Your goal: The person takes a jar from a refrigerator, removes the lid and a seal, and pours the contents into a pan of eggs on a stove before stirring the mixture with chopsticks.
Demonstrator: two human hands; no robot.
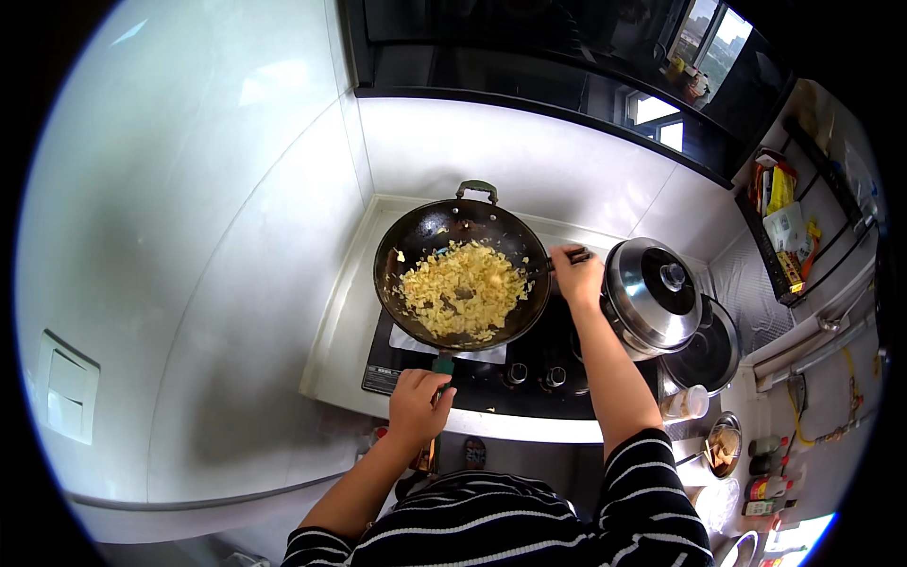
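Note:
A dark wok [392, 248] stands on the stove, with a looped grip at its far rim. Chopped pale-yellow food [463, 288] is spread over its bottom, a few bits clinging to the sides. At the near side, my left hand [420, 408] is closed round the wok's green handle [444, 363]. My right hand [578, 279], at the wok's right rim, grips a black-handled cooking utensil [540, 270]. The utensil reaches over the rim toward the food; I cannot make out the shape of its head.
Close right of my right hand sits a lidded steel pot [652, 293], with a black pan [713, 350] beyond it. Stove knobs [517, 373] line the front. A jar [687, 403] and several bottles [767, 488] stand at right. Black cabinets [529, 76] hang above.

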